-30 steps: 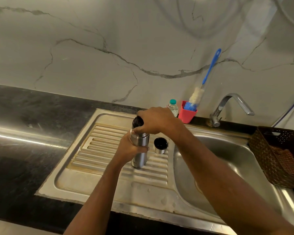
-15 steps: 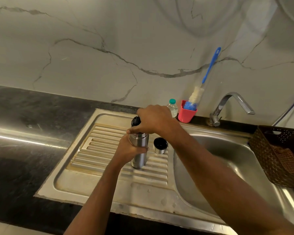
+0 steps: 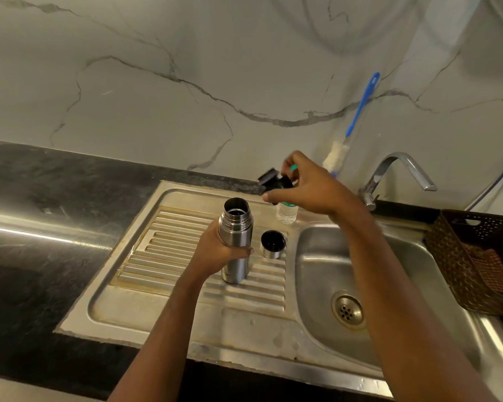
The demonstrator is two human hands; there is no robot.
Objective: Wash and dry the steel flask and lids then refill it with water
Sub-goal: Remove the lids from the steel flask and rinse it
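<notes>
Left hand: fingers curled close round the middle of the steel flask, gripping it from the left.
Right hand: thumb and fingertips pinched narrowly on the black stopper, held in the air and tilted.
Steel flask: stood on the ribbed drainboard left of the basin, with its mouth open and its threaded neck bare above the left fingers.
Black stopper: up and to the right of the flask mouth, well clear of it, above the small plastic bottle.
Cup lid: mouth up on the drainboard, just right of the flask, untouched.
Change from half a second before: the right hand had covered the flask top with the stopper seated there; it then carried the stopper off toward the back wall, while the left grip and the cup lid kept their places.
Surroundings: bottle brush, tap, brown basket, dark tabletop.
</notes>
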